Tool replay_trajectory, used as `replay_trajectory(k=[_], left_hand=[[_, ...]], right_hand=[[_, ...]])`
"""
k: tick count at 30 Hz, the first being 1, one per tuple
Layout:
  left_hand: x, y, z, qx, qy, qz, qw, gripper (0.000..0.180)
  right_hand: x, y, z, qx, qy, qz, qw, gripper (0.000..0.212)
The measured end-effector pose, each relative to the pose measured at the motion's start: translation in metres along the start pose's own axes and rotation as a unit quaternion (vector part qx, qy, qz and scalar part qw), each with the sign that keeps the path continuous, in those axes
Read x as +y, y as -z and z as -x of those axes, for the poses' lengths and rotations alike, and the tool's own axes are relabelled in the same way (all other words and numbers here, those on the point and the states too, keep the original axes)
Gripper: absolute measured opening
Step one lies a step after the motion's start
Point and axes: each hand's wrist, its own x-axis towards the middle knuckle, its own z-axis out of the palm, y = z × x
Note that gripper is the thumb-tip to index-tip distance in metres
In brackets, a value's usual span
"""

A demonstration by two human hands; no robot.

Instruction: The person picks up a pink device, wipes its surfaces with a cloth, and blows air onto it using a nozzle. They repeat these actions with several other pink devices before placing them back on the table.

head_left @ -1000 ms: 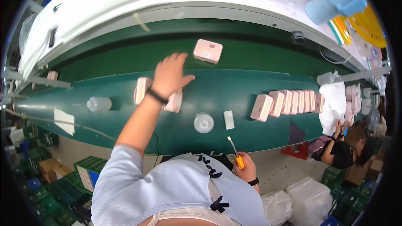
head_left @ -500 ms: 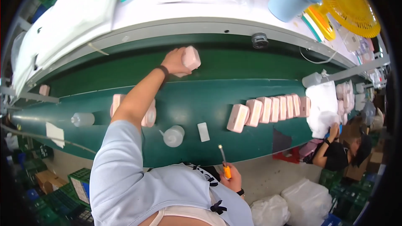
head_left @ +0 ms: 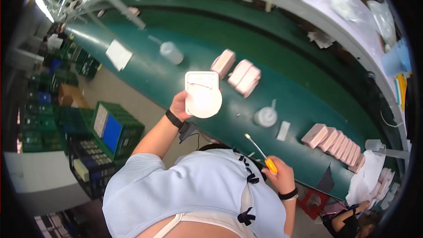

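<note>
My left hand (head_left: pixel 178 107) grips a pale plastic housing (head_left: pixel 202 99) by its side, held up above the bench's near edge. This piece has a rectangular body with a large round disc on it, bright with glare. My right hand (head_left: pixel 282 176) is closed round the handle of an orange-handled screwdriver (head_left: pixel 270 165), its thin metal shaft pointing up and left to a pale tip. Beyond the left hand, pink housings (head_left: pixel 245 77) stand on the green bench. A squeeze bottle (head_left: pixel 265 117) and a small white block (head_left: pixel 283 130) lie between the hands and the far side.
A row of several pink housings (head_left: pixel 335 141) runs along the right of the bench (head_left: pixel 304 101). Another bottle (head_left: pixel 171 53) and a white sheet (head_left: pixel 118 55) are at the left. Green crates (head_left: pixel 116 128) stand on the floor. At lower right sits another person (head_left: pixel 346 224) by a white cloth (head_left: pixel 365 178).
The view has turned left. My left hand, earlier reaching over the far strip with a pink housing, is now close to me, holding a housing face up. The right hand still holds the screwdriver.
</note>
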Motion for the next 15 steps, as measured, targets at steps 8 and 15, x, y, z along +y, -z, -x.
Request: replay_trajectory(k=[8,15], left_hand=[[0.012,0.072,0.208,0.216,-0.019,-0.021,0.976,0.075],[0.034,0.076,0.298,0.33,-0.021,-0.267,0.905,0.07]], right_hand=[[-0.091,-0.088,-0.06,-0.15,0.087,0.267,0.948,0.037],[-0.118,-0.167,-0.079,-0.136,0.205,0.314,0.917,0.033]])
